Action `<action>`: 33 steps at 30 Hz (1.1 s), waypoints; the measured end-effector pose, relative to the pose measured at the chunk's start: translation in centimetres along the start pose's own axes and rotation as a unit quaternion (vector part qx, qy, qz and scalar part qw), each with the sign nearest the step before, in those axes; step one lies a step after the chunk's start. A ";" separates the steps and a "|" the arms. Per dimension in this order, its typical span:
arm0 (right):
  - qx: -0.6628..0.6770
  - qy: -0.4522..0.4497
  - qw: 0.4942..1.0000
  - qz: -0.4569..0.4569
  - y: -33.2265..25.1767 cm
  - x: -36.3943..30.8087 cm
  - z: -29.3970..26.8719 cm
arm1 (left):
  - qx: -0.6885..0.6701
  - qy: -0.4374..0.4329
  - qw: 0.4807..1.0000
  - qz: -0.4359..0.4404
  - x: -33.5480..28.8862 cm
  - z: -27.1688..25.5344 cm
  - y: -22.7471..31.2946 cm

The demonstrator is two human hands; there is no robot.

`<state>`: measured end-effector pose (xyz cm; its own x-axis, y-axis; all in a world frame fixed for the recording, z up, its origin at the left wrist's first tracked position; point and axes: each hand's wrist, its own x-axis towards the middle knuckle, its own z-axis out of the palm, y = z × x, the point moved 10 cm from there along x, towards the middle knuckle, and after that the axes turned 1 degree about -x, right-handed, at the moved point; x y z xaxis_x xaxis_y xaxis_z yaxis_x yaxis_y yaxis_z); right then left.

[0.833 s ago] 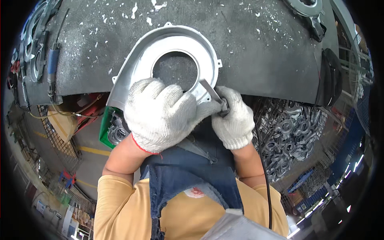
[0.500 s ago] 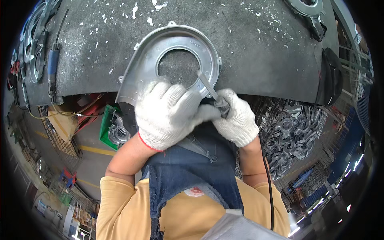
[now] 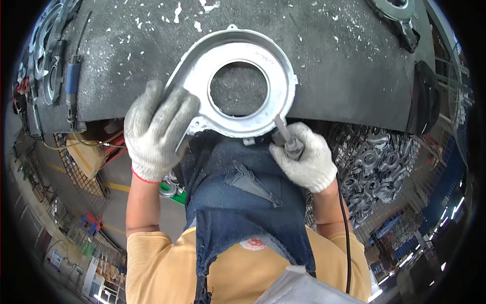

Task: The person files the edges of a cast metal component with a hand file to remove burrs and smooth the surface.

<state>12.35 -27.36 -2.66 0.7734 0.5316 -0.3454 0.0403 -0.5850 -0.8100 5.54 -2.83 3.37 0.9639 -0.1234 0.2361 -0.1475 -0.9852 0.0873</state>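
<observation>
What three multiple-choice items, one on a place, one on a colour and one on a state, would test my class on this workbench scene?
1. Where does the metal housing lie?
A. on the dark bench at its near edge
B. in the wire basket
C. on the floor

2. What colour are the gloves on both hands?
A. black
B. blue
C. white-grey

3. What is the right hand doing?
A. hanging empty
B. gripping a slim tool against the housing rim
C. resting flat on the bench

Answers:
1 A, the ring-shaped casting sits on the dark bench, its lower rim over the edge.
2 C, the left hand and the right hand both wear pale knit gloves.
3 B, its fingers close round the tool, whose tip meets the housing's lower right rim.
</observation>
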 end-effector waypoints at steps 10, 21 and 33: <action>-0.147 0.140 0.965 -0.168 -6.6 1.5 -1.1 | -0.062 0.023 0.996 0.052 3.2 -5.1 0.2; -0.199 -0.391 0.897 -0.054 -0.8 -1.1 1.7 | -0.038 -0.067 0.979 0.187 5.6 -6.3 2.6; -0.262 -0.428 0.864 0.054 -1.4 -0.4 -2.2 | 0.014 -0.101 0.956 0.276 7.4 -7.7 7.5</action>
<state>13.40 -28.12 -0.36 0.0495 0.5841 -0.8102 0.4506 -0.7369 -0.5038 9.82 -10.19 13.26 0.7647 -0.6428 0.0465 -0.6425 -0.7660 -0.0222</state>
